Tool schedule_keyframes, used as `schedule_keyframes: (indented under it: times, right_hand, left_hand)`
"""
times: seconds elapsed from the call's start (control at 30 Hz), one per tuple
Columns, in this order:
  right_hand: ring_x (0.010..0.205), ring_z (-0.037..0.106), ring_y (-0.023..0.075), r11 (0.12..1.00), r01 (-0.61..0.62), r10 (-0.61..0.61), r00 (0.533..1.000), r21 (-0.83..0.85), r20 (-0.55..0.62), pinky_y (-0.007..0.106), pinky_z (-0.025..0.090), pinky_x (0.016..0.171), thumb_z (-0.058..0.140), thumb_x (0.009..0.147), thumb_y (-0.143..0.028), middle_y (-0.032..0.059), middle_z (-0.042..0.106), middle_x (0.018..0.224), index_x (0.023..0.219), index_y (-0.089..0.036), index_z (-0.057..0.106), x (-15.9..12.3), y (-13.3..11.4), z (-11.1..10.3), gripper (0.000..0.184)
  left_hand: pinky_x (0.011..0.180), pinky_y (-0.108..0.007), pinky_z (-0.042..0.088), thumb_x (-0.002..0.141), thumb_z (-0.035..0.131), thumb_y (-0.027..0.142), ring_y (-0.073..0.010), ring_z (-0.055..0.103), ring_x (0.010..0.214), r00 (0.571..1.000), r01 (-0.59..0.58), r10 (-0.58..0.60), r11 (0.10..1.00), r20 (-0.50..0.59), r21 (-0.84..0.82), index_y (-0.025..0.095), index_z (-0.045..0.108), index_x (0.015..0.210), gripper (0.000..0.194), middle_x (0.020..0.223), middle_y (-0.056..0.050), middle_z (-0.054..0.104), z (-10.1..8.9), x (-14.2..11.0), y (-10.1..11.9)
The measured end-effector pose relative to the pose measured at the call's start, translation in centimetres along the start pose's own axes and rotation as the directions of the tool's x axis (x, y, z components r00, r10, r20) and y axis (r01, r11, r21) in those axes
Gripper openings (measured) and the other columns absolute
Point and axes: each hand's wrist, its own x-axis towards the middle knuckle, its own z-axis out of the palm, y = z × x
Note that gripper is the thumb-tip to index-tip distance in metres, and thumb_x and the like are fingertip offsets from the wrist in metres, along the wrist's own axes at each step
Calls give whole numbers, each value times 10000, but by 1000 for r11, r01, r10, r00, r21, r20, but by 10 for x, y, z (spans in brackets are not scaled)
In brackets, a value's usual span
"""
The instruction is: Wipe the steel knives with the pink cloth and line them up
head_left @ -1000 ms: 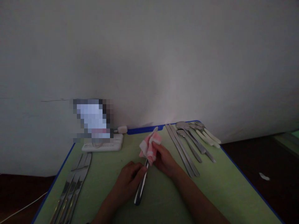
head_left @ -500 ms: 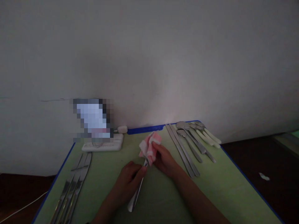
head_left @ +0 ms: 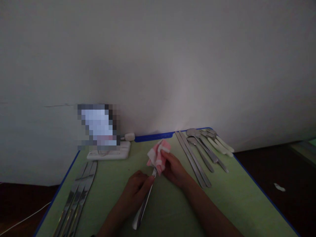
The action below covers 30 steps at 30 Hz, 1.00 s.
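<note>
My left hand (head_left: 138, 187) is closed around the upper part of a silver table knife (head_left: 141, 212), whose handle end points down toward me. A pink and white cloth (head_left: 158, 156) is wrapped over the knife's far end, so that end is hidden. Pinching the cloth from the right is my right hand (head_left: 174, 168), thumb on top. Both hands are close together above the middle of the green table (head_left: 168, 210).
Several table knives (head_left: 76, 194) lie at the left. To the right are two long flat utensils (head_left: 194, 159), metal spoons (head_left: 201, 153) and white-handled forks (head_left: 219, 144). A phone (head_left: 98, 125) with its screen blurred stands by a white power strip (head_left: 108, 154), near the wall (head_left: 158, 65).
The knife's handle end has shifted slightly down and to the left. Both hands and the cloth are in nearly the same place.
</note>
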Motion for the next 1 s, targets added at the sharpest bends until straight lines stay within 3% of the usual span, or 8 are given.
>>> schedule_keyframes:
  times: [0.3, 0.5, 0.7, 1.0]
  right_hand:
    - [598, 569, 131, 1000, 25, -25, 999, 18, -31, 233, 431, 555, 684, 706, -328, 11, 642, 659, 824, -144, 637, 0, -1, 2, 224]
    - [551, 539, 119, 1000, 18, -18, 1000, 16, -8, 236, 427, 556, 669, 725, -333, 2, 623, 615, 794, -144, 638, 0, -1, 2, 204]
    - [630, 584, 139, 1000, 10, -10, 1000, 22, -17, 252, 453, 603, 687, 699, -337, 27, 667, 723, 843, -139, 639, 0, 0, 0, 250]
    - [600, 597, 146, 1000, 1, 0, 1000, -29, 9, 249, 452, 561, 658, 724, -354, 38, 675, 721, 869, -134, 623, -1, -1, 1, 266]
  left_hand:
    - [647, -264, 387, 905, 291, 527, -148, 496, 597, 1000, 4, -4, 1000, 10, -24, 185, 495, 537, 542, 549, -2, 535, 1, 0, 0]
    - [673, -250, 386, 928, 299, 434, -153, 543, 648, 999, -9, 10, 1000, 49, -30, 180, 589, 572, 525, 610, -23, 602, -3, 0, 6]
    - [668, -249, 375, 906, 347, 398, -156, 529, 673, 998, -4, 1, 998, 60, 55, 174, 552, 543, 473, 593, -12, 544, -2, 0, 5]
    - [652, -263, 365, 815, 447, 311, -171, 507, 705, 994, 62, -72, 992, 83, 114, 177, 468, 529, 317, 611, -2, 488, -1, 1, 7]
